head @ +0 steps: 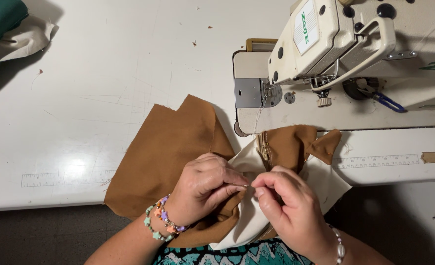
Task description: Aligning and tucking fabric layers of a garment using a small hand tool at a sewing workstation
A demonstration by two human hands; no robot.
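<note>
L hand (205, 189) & R hand (288, 206) both pinch shut on a pin (243, 185), lying 3-to-9 between fingertips, over brown fabric (168, 147) w/ zipper (263, 147) at 12; equally near.

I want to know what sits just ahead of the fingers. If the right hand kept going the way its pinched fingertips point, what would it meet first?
The right hand points left, toward the left hand. Its fingertips would probably meet the left hand's fingertips first, almost touching already over the cream fabric and brown fabric. Depth is unclear.
</note>
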